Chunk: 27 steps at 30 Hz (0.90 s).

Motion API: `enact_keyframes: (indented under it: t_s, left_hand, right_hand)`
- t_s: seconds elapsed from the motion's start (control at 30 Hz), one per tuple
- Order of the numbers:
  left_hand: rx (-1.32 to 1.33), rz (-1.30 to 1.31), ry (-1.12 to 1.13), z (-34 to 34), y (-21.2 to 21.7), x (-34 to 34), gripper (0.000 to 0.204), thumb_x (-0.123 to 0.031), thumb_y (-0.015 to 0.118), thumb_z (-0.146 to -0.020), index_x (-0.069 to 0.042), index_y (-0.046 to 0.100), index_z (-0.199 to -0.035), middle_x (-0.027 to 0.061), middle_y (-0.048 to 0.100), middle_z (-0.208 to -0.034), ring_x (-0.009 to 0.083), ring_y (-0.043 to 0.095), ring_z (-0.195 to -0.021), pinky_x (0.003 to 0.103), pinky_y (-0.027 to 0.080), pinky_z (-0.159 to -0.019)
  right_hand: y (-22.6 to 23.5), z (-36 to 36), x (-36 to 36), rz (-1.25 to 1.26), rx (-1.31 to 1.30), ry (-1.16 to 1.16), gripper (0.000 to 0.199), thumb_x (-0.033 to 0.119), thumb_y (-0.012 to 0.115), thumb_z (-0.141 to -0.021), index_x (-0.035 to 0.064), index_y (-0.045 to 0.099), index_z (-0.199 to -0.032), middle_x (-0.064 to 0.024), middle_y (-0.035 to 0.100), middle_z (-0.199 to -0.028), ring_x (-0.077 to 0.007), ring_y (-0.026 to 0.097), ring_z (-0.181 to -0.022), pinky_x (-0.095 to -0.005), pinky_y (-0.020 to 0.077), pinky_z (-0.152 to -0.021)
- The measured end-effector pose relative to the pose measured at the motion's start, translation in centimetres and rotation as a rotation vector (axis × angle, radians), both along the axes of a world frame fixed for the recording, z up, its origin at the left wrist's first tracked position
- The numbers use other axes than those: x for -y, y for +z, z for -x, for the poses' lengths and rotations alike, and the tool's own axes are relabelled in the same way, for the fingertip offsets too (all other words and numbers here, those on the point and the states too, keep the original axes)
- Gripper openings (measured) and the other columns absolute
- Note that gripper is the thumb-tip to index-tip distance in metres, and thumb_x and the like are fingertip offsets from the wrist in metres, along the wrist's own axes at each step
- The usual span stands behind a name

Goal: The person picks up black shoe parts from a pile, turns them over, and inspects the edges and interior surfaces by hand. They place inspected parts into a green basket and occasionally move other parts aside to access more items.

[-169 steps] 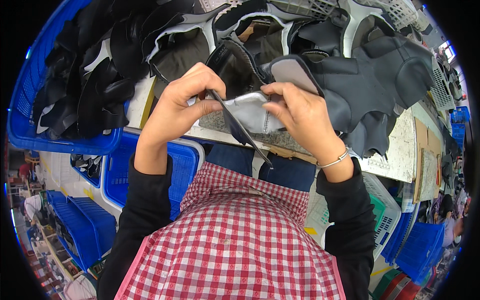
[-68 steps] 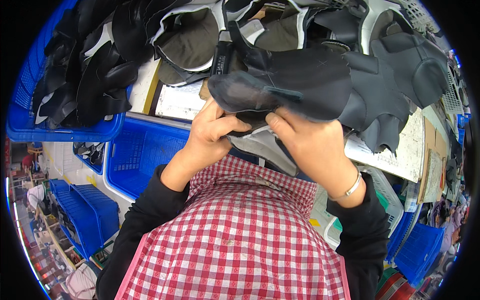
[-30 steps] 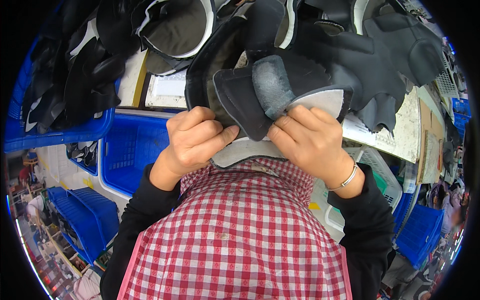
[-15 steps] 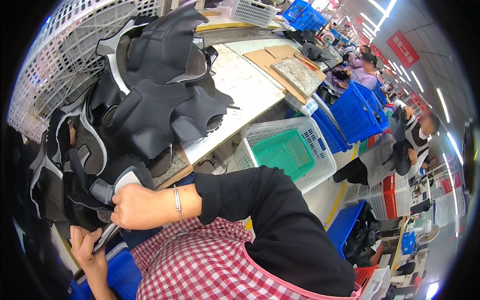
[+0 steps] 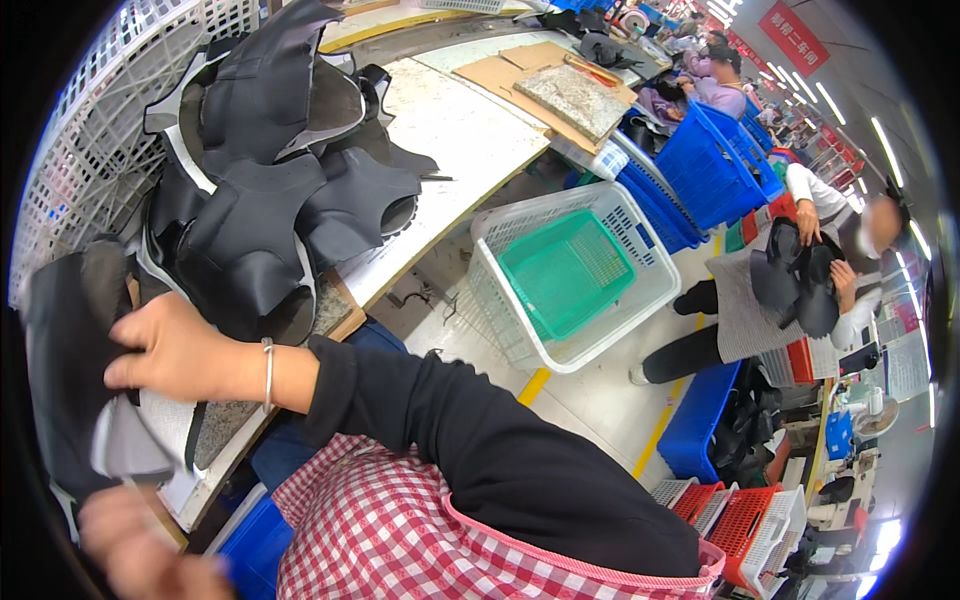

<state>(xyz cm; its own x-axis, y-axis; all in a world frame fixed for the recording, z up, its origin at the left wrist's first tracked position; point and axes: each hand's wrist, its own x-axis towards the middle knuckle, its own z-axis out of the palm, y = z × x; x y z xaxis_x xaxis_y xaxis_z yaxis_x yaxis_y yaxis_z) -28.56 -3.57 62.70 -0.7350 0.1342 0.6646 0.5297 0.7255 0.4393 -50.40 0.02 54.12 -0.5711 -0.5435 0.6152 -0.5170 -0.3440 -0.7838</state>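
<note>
A black shoe upper (image 5: pixel 70 350) with a pale lining lies at the left edge of the table. My right hand (image 5: pixel 185 350) is over it, fingers curled and thumb and forefinger against its edge; it appears to grip the upper. A grey-white flap (image 5: pixel 130 440) of lining shows below this hand. Close to the upper's lower end is my left hand (image 5: pixel 140 545), smeared by motion, so its finger position is unclear. Beyond my right hand rises a heap of black shoe uppers (image 5: pixel 250 210), several stacked with light edges showing.
A white lattice crate (image 5: pixel 100 130) stands behind the heap. Right of the table (image 5: pixel 470 150) is a white basket (image 5: pixel 640 270) holding a green tray (image 5: pixel 565 275). A blue bin (image 5: pixel 250 540) sits below the table. A co-worker (image 5: pixel 800 270) holding black pieces stands at right.
My right hand has moved left and opened out from a tight fist. My left hand has dropped lower. The black upper now lies spread at the left. The co-worker has turned with black pieces in hand.
</note>
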Motion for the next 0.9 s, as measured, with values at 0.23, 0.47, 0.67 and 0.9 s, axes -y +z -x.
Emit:
enact_keyframes:
  t_s: [0.23,0.47,0.67,0.9]
  left_hand:
    - [0.288,0.432,0.332,5.2,-6.2,5.0,0.048,0.002,0.075,-0.082,-0.001,0.062,-0.128,0.0200,0.062,-0.127,0.0404,0.061,-0.115,0.046,0.050,-0.097]
    - [0.065,0.798,0.170,7.4,-8.8,7.0,0.045,0.002,0.072,-0.079,-0.001,0.064,-0.123,0.0145,0.062,-0.120,0.0361,0.061,-0.113,0.048,0.049,-0.094]
    - [0.148,0.825,0.225,8.1,-9.9,6.8,0.034,-0.003,0.068,-0.080,-0.001,0.067,-0.114,0.0147,0.062,-0.114,0.0368,0.059,-0.111,0.048,0.048,-0.095]
    - [0.128,0.998,0.351,8.7,-11.9,8.5,0.036,-0.010,0.061,-0.087,0.002,0.065,-0.120,0.0166,0.065,-0.117,0.0352,0.058,-0.114,0.052,0.043,-0.100]
  right_hand:
    - [-5.5,-0.4,-2.1,0.224,1.188,0.508,0.012,0.020,0.074,-0.094,0.0086,0.073,-0.096,0.0013,0.072,-0.084,-0.0073,0.064,-0.066,-0.0220,0.0474,-0.056]
    - [-8.9,-1.2,-2.4,0.302,1.417,0.719,0.014,0.022,0.074,-0.097,0.0098,0.069,-0.102,-0.0001,0.073,-0.094,-0.0082,0.068,-0.083,-0.0249,0.0549,-0.073]
    - [-9.2,-0.7,-2.7,0.275,1.413,0.670,0.015,0.025,0.074,-0.097,0.0122,0.071,-0.104,0.0038,0.073,-0.096,-0.0052,0.067,-0.082,-0.0227,0.0519,-0.071]
    - [-8.8,-0.7,-1.8,0.231,1.457,0.558,0.019,0.029,0.075,-0.097,0.0116,0.072,-0.104,0.0022,0.073,-0.096,-0.0051,0.064,-0.079,-0.0215,0.0483,-0.068]
